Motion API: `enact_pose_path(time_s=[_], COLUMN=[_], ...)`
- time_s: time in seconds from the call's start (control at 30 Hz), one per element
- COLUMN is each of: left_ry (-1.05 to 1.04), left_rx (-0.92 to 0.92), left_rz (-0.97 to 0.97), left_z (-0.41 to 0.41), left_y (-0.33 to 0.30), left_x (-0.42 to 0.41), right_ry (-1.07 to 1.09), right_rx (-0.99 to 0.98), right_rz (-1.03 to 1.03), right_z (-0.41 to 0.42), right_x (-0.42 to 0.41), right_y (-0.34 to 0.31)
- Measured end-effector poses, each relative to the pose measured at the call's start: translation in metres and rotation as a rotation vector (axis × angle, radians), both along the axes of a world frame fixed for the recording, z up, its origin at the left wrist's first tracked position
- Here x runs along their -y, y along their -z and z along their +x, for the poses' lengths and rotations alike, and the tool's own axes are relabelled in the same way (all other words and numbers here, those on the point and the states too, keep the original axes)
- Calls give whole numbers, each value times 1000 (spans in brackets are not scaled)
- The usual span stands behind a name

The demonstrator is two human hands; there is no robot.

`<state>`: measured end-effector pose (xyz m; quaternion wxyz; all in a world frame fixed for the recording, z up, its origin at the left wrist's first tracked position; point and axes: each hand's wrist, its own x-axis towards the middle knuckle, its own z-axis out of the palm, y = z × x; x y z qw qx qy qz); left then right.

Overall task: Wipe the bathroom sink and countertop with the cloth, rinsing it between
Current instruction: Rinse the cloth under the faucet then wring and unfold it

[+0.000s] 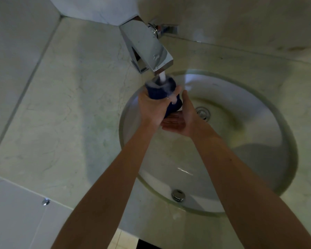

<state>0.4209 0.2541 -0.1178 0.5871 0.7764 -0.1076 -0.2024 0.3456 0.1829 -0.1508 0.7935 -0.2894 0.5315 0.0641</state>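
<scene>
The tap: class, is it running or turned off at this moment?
Running. A white stream of water falls from the tap spout onto the dark blue cloth.

Dim shot w/ a greenish-grey cast, soft overall, fine detail smeared. Brightest spots: glare on the chrome faucet [147, 45] and pale reflections on the sink [287, 141] rim & bowl. Broad dark shadows fall across the table [61, 105] left of the basin and inside the bowl at right. Wide-angle bends straight edges near the corners; forearms loom large at bottom
</scene>
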Motion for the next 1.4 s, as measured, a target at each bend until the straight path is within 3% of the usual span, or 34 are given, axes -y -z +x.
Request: enact_pose_path(time_s=[0.23,0.4,0.5,0.8,0.93,1.07,1.17,1.3,1.4], left_ry=[41,256,423,599,429,247,126,66,2], left_rx=[46,56,73,-208,-201,-231,-227,-226,-225], left_rz=[-12,67,185,73,52,-72,-79,-70,-57], left_z=[-4,-13,-22,-26,-20,-13,-8,-5,-4], left_y=[1,8,19,4,0,-3,-1,-1,2], left_x=[-9,-38,-60,-65,-51,-14,-2,-2,-3], right_ry=[131,267,293,260,22,-206,-131,-314,-292], right_rx=[214,370,349,311,346,405,498,420,476], right_rz=[89,122,47,-389,-773,-1024,-1001,-1140,-995], right_z=[9,8,3,-6,-7,-3,-4,-15,-28], right_x=[2,10,14,17,16,-5,-10,-1,4], right_y=[-1,-1,6,-10,-21,-21,-24,-30,-35])
